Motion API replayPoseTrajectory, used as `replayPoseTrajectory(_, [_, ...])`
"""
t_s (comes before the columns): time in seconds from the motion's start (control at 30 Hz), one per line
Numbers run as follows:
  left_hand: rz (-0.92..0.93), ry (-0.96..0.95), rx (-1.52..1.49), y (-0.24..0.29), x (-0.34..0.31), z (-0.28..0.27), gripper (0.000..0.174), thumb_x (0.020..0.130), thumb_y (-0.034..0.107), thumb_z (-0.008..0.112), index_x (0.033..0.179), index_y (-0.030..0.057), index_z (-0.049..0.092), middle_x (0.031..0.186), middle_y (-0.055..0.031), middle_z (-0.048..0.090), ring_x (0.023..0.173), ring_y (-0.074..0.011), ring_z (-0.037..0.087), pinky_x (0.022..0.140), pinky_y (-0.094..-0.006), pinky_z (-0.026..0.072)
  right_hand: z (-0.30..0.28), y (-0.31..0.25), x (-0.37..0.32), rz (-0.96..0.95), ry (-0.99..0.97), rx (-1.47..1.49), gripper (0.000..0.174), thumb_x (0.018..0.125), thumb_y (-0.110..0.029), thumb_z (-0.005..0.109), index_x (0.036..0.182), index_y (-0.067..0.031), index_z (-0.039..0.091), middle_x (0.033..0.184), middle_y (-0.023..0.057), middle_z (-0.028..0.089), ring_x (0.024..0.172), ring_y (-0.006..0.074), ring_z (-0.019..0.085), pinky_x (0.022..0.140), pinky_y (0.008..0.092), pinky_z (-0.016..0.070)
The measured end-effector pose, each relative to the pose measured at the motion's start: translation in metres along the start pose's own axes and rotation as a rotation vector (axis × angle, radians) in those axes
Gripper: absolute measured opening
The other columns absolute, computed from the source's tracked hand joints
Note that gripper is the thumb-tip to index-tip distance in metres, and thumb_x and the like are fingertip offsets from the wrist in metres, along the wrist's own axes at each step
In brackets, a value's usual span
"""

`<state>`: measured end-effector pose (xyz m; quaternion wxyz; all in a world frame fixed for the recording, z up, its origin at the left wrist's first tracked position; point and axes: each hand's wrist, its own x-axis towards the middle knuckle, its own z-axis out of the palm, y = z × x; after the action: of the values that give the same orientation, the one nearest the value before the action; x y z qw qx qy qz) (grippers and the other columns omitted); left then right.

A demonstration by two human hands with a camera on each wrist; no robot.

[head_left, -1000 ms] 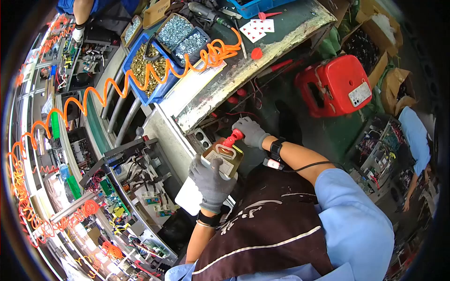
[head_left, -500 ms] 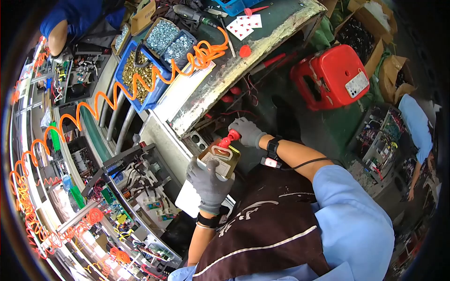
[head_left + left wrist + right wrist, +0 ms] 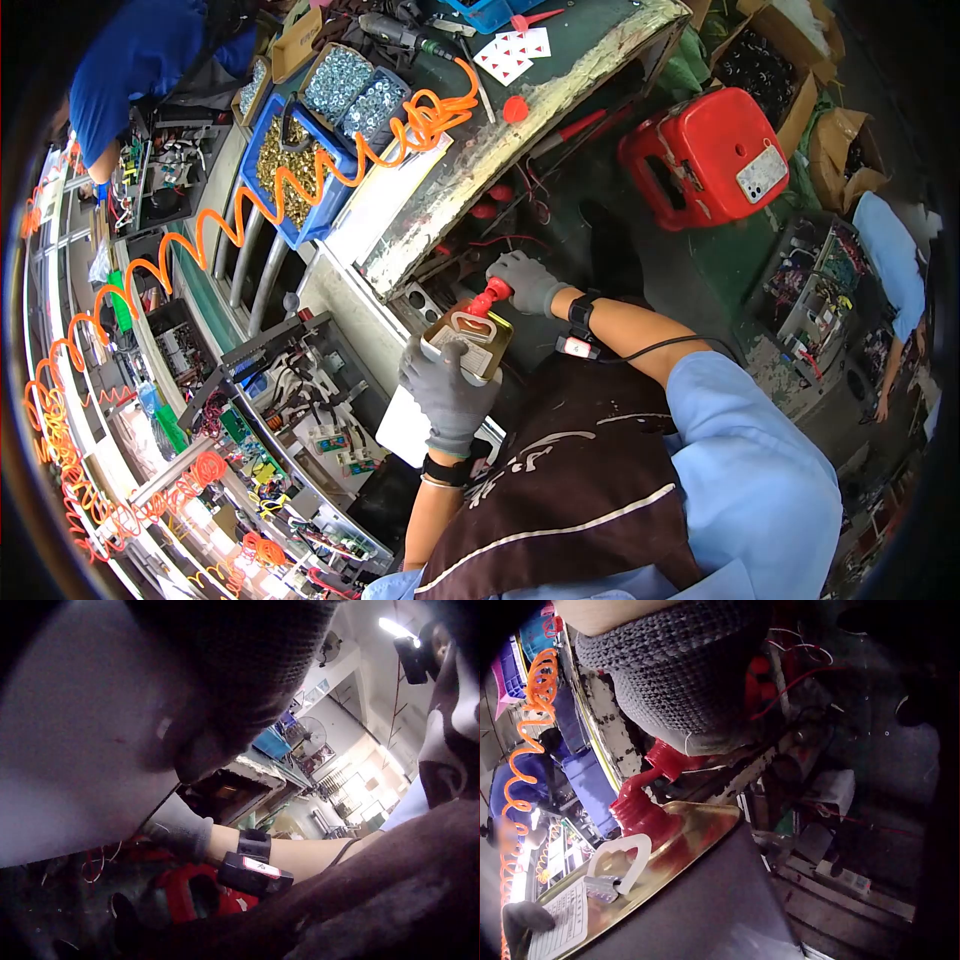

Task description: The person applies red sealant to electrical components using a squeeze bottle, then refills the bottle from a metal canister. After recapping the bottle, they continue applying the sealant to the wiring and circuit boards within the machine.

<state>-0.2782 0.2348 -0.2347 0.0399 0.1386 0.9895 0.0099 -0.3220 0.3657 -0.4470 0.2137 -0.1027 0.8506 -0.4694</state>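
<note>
My gloved left hand (image 3: 445,395) grips a tilted rectangular tin can (image 3: 712,900), its thumb lying over the gold top. On that top are a white plastic handle (image 3: 643,853), a printed label (image 3: 562,926) and a red spout (image 3: 641,817). My gloved right hand (image 3: 528,282) holds a red threaded piece (image 3: 664,759) just beyond the spout, and a red strand joins the two. Glove and fingers hide the rest of that piece; I cannot tell whether a bottle is below it. In the left wrist view the pale can side fills the left part.
A scuffed workbench (image 3: 400,262) carries blue bins with brass (image 3: 275,190) and silver hardware (image 3: 335,85), and a power drill (image 3: 400,35). An orange coiled hose (image 3: 230,222) crosses over it. A red stool (image 3: 715,150) stands right. Another person (image 3: 130,70) works at upper left.
The head view has shifted slightly. Both hands keep their hold on the can and the red piece. The person in blue at the upper left has come further into view.
</note>
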Motion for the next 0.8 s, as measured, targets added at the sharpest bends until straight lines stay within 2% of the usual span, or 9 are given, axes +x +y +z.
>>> replayPoseTrajectory(0.8, [-0.013,-0.018,0.007,0.0042,0.0019,0.0037,0.052,0.056,0.033,0.081,0.097,0.0155,0.054,0.123,-0.0294,0.043,0.115,-0.0444,0.043,0.093,-0.0523,0.0348,0.0055,0.0073,0.0012,-0.007,0.022,-0.016,0.041,0.072,-0.007,0.062,0.111,-0.0184,0.054,0.116,0.0079,0.050,0.114,0.0316,0.046,0.091,0.0454,0.0432])
